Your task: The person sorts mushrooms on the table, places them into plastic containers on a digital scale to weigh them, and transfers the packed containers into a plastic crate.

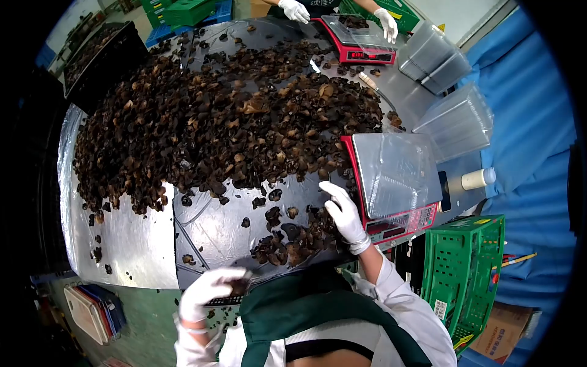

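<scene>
A wide heap of dried black fungus (244, 116) covers much of the table, with a smaller pile (293, 241) near its front edge. My right hand (347, 219), in a white glove, is over the table between that small pile and the near scale. Its fingers are stretched out and apart, with nothing held. My left hand (205, 295), also gloved, hovers at the front edge above a black perforated tray (225, 300). Motion blurs its bent fingers, and a dark brown patch shows by them; whether they hold it is unclear. The near red scale (376, 229) bears a clear plastic box (394, 174).
Across the table, a co-worker's gloved hands (387, 25) are beside another red scale (367, 56). Stacked clear boxes (455, 119), a white cup (478, 178) and a phone (444, 191) line the right side. Green crates (461, 269) stand at right, a black crate (104, 61) at far left.
</scene>
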The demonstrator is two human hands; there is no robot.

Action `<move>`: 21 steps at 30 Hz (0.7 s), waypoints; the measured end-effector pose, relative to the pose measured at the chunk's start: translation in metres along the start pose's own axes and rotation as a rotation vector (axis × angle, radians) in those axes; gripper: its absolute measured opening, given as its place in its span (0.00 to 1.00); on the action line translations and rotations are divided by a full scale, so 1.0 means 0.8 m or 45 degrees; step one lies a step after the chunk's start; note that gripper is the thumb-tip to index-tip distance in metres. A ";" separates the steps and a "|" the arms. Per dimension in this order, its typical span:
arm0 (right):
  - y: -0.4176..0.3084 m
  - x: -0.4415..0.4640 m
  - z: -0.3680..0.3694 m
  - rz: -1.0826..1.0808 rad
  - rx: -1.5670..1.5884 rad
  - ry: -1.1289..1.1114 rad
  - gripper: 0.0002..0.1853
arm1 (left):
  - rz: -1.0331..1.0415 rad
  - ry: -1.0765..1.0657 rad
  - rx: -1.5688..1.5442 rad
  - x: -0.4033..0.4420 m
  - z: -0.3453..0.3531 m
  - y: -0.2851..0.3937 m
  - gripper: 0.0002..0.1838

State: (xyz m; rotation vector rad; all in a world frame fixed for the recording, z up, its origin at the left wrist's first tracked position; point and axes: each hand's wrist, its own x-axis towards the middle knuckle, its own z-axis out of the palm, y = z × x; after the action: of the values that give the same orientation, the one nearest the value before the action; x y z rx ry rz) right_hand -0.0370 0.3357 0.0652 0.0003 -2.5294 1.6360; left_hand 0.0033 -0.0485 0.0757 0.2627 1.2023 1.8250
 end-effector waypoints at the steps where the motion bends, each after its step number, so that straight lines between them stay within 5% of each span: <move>1: 0.016 -0.004 -0.006 -0.054 -0.111 -0.016 0.25 | -0.145 0.074 0.217 -0.032 -0.010 0.010 0.31; 4: 0.027 -0.029 -0.006 -0.048 -0.381 -0.223 0.41 | -0.564 0.463 0.622 -0.087 -0.016 0.022 0.33; 5: 0.037 -0.037 0.000 -0.070 -0.470 -0.315 0.49 | -0.340 0.574 0.721 -0.089 -0.019 0.003 0.32; 6: 0.038 -0.042 0.006 -0.132 -0.667 -0.370 0.52 | -0.388 0.695 0.882 -0.070 -0.007 0.011 0.33; 8: 0.044 -0.053 0.023 -0.166 -0.833 -0.486 0.53 | 0.058 0.868 1.224 -0.025 0.007 -0.017 0.37; 15: 0.015 -0.071 0.053 -0.454 -0.765 -0.557 0.49 | 0.304 0.399 1.674 0.106 0.044 -0.082 0.52; 21: 0.032 -0.068 0.078 -0.461 -0.979 -0.576 0.43 | 0.486 0.366 1.887 0.151 0.021 -0.098 0.41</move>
State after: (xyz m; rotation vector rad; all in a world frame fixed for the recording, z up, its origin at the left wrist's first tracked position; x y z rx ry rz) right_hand 0.0088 0.2858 0.0106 0.7693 -3.0670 0.5105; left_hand -0.0107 0.0643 -0.0142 1.1091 2.6652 0.8848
